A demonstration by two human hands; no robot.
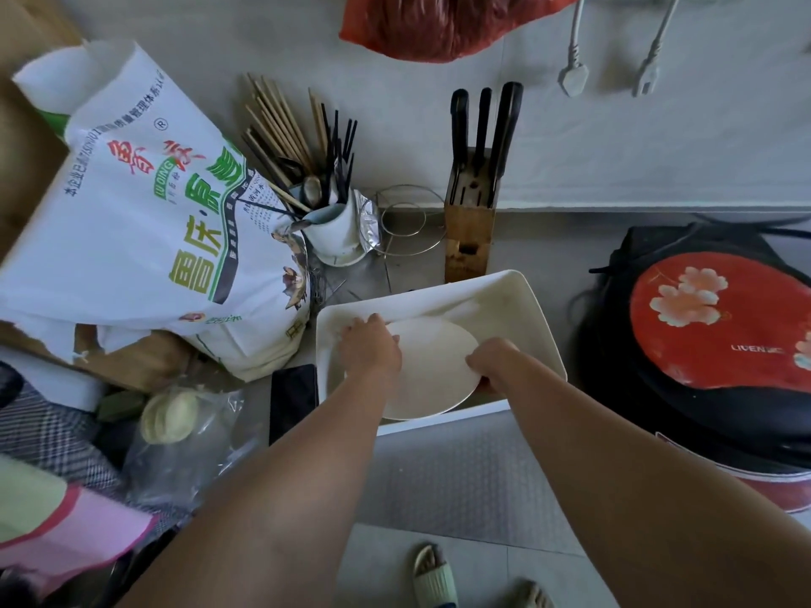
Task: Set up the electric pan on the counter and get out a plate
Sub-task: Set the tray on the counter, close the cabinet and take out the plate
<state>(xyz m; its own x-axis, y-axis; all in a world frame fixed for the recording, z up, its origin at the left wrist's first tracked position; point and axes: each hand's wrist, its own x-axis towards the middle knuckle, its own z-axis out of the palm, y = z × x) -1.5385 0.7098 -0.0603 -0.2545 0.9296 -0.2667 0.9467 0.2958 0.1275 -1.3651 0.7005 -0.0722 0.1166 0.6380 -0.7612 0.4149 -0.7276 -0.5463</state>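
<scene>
A round white plate (432, 370) lies tilted over a large rectangular white dish (513, 300) at the counter's front edge. My left hand (371, 348) grips the plate's left rim and my right hand (493, 359) grips its right rim. The electric pan (711, 340), black with a red flowered lid, sits shut on the counter to the right, apart from both hands. Its dark cord (583, 296) trails at its left side.
A big white flour sack (149, 221) fills the left. A cup of chopsticks (333, 226), a wire rack (408, 221) and a wooden knife block (469, 221) stand behind the dish. A black phone (293, 399) and bagged buns (171, 416) lie left. Two plugs (575, 79) hang on the wall.
</scene>
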